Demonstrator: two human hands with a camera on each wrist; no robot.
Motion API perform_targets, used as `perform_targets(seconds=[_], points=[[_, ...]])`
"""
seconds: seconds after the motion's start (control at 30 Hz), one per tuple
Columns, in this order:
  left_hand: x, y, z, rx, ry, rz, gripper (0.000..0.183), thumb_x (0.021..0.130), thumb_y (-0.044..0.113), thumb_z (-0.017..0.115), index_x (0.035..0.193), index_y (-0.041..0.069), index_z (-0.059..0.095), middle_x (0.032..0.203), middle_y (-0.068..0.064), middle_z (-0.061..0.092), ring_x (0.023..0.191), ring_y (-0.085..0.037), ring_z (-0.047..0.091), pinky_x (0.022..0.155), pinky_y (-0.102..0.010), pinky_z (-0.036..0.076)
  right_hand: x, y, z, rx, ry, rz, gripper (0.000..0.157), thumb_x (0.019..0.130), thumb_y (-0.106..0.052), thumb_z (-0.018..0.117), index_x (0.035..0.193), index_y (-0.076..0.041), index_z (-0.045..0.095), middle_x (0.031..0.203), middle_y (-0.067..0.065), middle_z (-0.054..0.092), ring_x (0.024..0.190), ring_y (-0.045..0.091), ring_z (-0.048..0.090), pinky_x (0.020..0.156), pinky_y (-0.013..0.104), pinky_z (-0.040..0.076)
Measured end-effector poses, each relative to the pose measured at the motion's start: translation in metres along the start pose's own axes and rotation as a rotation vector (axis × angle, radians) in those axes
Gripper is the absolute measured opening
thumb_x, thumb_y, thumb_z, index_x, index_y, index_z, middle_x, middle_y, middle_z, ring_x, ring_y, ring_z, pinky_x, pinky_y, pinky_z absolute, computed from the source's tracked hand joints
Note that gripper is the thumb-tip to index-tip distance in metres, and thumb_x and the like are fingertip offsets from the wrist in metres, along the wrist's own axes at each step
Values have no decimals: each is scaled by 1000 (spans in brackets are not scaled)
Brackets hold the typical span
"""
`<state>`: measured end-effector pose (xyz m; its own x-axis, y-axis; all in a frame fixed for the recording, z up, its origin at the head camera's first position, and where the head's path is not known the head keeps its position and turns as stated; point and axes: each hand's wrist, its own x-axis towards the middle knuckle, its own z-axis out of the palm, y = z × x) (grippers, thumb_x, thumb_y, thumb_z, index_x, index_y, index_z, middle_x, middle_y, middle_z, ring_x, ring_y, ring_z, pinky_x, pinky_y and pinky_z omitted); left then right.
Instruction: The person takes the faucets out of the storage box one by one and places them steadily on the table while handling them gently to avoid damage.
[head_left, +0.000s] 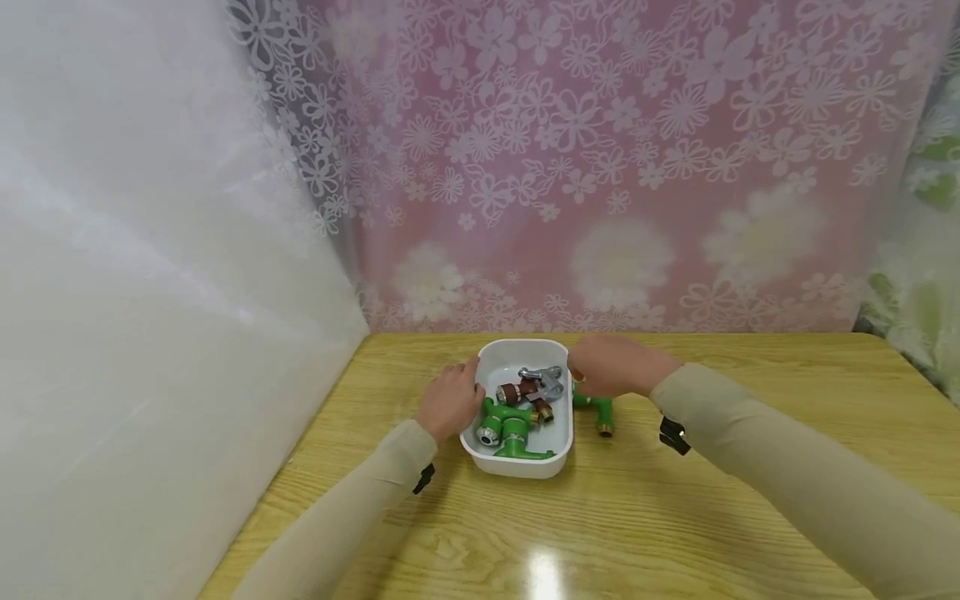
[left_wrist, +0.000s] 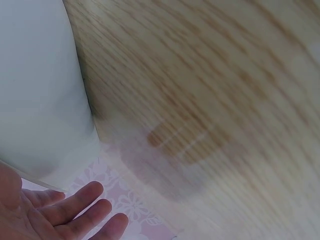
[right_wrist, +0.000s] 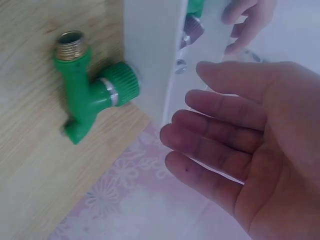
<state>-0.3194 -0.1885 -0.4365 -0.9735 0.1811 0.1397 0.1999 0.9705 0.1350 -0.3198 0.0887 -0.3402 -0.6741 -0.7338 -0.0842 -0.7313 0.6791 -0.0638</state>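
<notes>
Because the white basin (head_left: 517, 468) stands on the table (head_left: 480, 542) with a hand at either side, its steadiness appears to depend on balanced, light pressure. The left hand (head_left: 450, 398) rests at the left rim, fingers extended and spread, not wrapped round anything. The right hand (head_left: 611, 365) is at the right rim near the far corner; the right wrist view shows its fingers loosely bent, the thumb apart, and nothing held. Whether its fingertips bear on the rim cannot be told. One green tap (right_wrist: 80, 92) lies on the table outside the basin, to its right, with its ribbed knob against or just beside the wall and its threaded end towards the person. Inside, green taps (head_left: 514, 429) lie in the near half; a dark red tap (head_left: 517, 392) and grey metal pieces (head_left: 551, 388) lie beyond, partly overlapping. Brace the left rim before applying force on the right, since a one-sided push could slide the basin. Avoid driving the right wall into the outer tap. If that tap is handled, grasp its body between knob and thread, thumb opposing fingers; a fingertip pinch may let the rounded shape roll.
</notes>
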Motion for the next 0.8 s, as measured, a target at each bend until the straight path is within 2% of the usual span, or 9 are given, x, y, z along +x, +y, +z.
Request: perform_targets(seconds=[0.13, 0.33, 0.57, 0.8], points=[[1, -2, 1, 1, 0, 4, 54, 104, 28, 47, 154, 9, 38, 139, -17, 59, 127, -32, 57, 97, -50, 53, 8, -10, -7, -25, -82, 12, 9, 92, -20, 73, 93, -12, 76, 90, -1, 71, 73, 11, 61, 69, 34, 55], [2, -3, 3, 9, -8, 2, 54, 104, 30, 46, 154, 10, 38, 140, -16, 59, 128, -31, 56, 98, -50, 53, 19, -26, -11, 10, -192, 29, 15, 91, -23, 74, 104, -14, 76, 106, 1, 72, 90, 14, 66, 80, 38, 56], [0, -4, 3, 15, 14, 6, 53, 104, 28, 48, 153, 9, 40, 136, -16, 61, 124, -32, 59, 94, -50, 54, 38, -45, -7, 21, -269, 7, 17, 88, -22, 77, 103, -14, 77, 102, -2, 71, 82, 10, 63, 75, 33, 56], [0, -4, 1, 11, 44, 38, 53, 104, 27, 48, 153, 8, 39, 133, -17, 63, 123, -32, 59, 93, -50, 55, 55, -58, -2, -16, -318, -24, 26, 88, -19, 76, 114, -15, 75, 108, -2, 71, 81, 8, 62, 75, 32, 55]])
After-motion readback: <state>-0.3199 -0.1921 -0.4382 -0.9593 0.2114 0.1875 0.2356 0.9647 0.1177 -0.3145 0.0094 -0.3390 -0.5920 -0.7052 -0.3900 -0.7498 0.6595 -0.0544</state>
